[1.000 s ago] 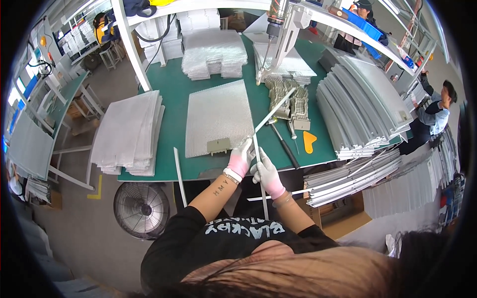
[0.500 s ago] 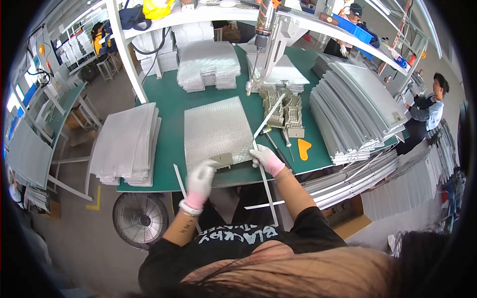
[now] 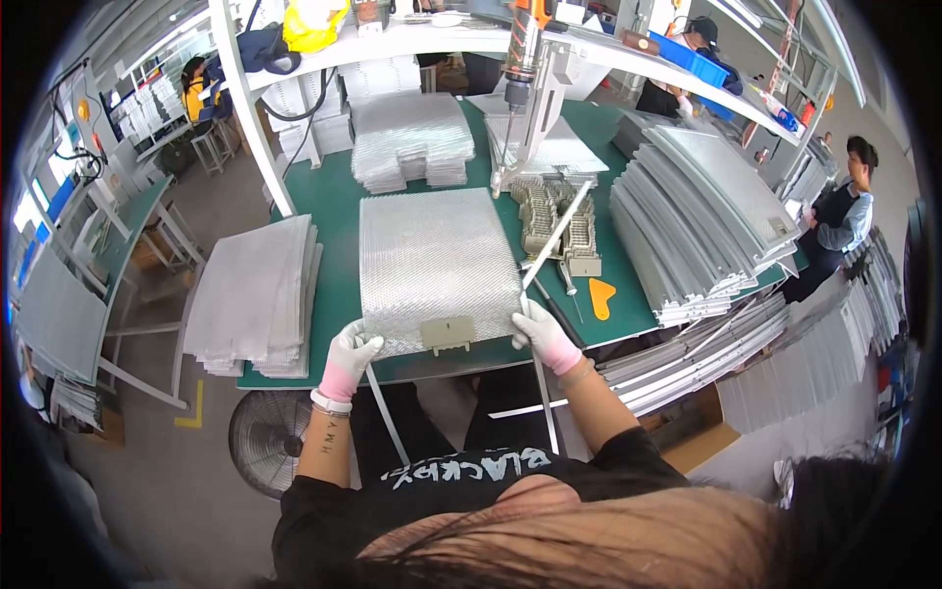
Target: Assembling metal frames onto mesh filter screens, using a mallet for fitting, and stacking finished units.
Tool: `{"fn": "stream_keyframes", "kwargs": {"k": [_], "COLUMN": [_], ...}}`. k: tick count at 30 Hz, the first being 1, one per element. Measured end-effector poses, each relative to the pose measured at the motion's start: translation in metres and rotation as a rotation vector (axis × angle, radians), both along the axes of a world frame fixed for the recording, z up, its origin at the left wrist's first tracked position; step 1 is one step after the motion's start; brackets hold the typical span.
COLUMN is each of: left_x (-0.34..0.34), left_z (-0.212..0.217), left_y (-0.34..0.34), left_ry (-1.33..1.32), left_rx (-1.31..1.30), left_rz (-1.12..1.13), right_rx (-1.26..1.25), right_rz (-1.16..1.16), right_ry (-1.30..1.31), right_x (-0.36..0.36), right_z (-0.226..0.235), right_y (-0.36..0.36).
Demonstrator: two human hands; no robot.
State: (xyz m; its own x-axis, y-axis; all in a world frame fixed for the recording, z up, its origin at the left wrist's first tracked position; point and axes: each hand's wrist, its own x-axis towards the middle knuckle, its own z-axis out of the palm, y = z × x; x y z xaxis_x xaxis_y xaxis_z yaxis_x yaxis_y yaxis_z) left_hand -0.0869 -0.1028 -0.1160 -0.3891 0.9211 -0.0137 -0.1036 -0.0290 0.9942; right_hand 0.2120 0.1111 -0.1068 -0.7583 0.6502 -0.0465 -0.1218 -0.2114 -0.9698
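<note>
Gloved hands (image 3: 348,365) well apart, fingers (image 3: 370,347) bent, forearms (image 3: 602,401) forward

Sheet stacks (image 3: 412,133) on green tabletop (image 3: 339,226)

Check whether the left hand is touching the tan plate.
Apart: in the head view, a clear stretch of mesh sheet shows between the left hand and the tan plate.
</note>
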Motion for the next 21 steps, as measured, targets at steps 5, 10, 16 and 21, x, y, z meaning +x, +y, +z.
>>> {"fn": "stream_keyframes", "kwargs": {"k": [5, 10, 16, 21], "left_x": [0.045, 0.056, 0.044, 0.023], "left_z": [0.035, 0.054, 0.042, 0.091], "left_y": [-0.008, -0.052, -0.103, -0.093], "left_ry": [0.095, 0.223, 0.211, 0.203], "left_rx": [0.165, 0.421, 0.347, 0.487], "left_rz": [0.154, 0.247, 0.371, 0.581], "right_rx": [0.031, 0.129, 0.331, 0.945], "right_rz": [0.003, 0.061, 0.071, -0.123], "right_ry": [0.077, 0.092, 0.054, 0.245], "right_x": [0.012, 0.007, -0.023, -0.063], "right_z": [0.021, 0.042, 0.076, 0.119], "right_y": [-0.013, -0.036, -0.066, -0.049]}}
